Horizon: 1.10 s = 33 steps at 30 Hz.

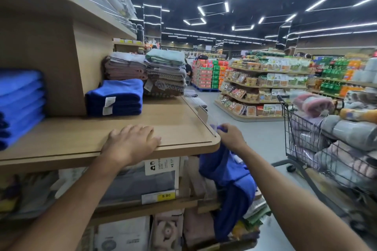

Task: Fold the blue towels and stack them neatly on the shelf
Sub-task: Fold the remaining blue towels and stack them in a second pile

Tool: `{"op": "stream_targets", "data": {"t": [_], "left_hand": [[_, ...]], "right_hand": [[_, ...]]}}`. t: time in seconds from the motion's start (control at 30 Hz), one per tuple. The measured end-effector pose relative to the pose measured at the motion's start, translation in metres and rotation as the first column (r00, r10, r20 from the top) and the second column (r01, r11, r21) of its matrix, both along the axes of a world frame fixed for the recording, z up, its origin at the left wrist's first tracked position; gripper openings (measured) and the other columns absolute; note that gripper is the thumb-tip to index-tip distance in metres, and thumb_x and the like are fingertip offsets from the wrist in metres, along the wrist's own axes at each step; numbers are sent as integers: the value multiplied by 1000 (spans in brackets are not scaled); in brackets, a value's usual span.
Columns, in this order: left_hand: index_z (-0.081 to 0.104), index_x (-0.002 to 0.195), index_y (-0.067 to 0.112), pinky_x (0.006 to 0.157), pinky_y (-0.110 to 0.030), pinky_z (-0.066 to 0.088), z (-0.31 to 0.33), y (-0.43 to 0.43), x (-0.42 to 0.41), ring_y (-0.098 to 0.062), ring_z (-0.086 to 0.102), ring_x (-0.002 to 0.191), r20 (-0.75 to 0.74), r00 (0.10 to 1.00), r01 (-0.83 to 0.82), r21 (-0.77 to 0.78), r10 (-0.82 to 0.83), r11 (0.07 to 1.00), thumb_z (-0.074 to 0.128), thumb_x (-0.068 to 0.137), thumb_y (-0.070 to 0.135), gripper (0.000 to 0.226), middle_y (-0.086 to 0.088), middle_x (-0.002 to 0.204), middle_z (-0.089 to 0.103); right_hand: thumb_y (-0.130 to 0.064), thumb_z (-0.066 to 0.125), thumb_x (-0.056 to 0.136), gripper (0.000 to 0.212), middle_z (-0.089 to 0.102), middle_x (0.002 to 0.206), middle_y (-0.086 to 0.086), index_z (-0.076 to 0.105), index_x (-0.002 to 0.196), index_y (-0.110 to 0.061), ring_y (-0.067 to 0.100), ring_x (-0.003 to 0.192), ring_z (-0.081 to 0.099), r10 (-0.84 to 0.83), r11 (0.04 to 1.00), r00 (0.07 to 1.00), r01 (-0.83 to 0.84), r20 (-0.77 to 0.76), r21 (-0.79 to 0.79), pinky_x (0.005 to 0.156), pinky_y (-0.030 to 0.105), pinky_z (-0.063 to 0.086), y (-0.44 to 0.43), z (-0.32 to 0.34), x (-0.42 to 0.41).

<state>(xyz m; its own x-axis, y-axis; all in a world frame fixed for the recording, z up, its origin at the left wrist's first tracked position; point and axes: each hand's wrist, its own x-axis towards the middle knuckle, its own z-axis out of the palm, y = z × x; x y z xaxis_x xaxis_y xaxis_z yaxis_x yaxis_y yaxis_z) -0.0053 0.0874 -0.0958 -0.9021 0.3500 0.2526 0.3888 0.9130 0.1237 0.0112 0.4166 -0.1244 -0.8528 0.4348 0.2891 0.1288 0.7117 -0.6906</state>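
My left hand (pixel 131 141) lies flat, palm down, on the front edge of the wooden shelf (pixel 179 120). My right hand (pixel 229 135) grips the top of an unfolded blue towel (pixel 230 181), which hangs down past the shelf's right corner. A short stack of folded blue towels (pixel 116 98) with white tags sits further back on the shelf. A taller pile of folded blue towels (pixel 20 104) stands at the far left, behind a wooden divider.
Stacks of grey, brown and green folded towels (pixel 165 73) sit at the shelf's far end. Packaged goods fill the lower shelves (pixel 142 181). A shopping cart (pixel 326 144) heaped with rolled textiles stands to the right. Grocery aisles (pixel 265 85) lie beyond.
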Motion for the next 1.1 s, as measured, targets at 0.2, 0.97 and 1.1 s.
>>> {"op": "stream_targets", "data": {"t": [0.2, 0.97, 1.1], "left_hand": [[42, 139, 43, 108, -51, 28, 2, 0, 3, -16, 41, 136, -7, 1000, 10, -2, -10, 1000, 9, 79, 75, 75, 10, 152, 43], [50, 135, 28, 95, -14, 44, 31, -88, -10, 12, 58, 113, 71, 832, 329, 735, -551, 592, 83, 75, 46, 71, 17, 132, 60], [65, 121, 23, 98, -26, 48, 20, -84, -16, -4, 64, 110, -29, 875, 395, 620, -482, 678, 70, 84, 22, 38, 7, 116, 71]], "right_hand": [[-25, 56, 100, 15, 62, 92, 11, 63, 103, -12, 24, 83, 58, 26, 922, 978, -102, -205, -374, 77, 40, 47, -5, 84, 4], [19, 46, 91, 62, 52, 152, 9, 49, 147, -7, 25, 143, 45, 724, 652, 587, -754, 363, -79, 119, 46, 36, -186, 138, 22], [-9, 64, 90, 63, 51, 150, -1, 47, 149, -25, 17, 130, 55, 493, 667, 723, -671, 484, 323, 107, 38, 48, -156, 127, 25]]}}
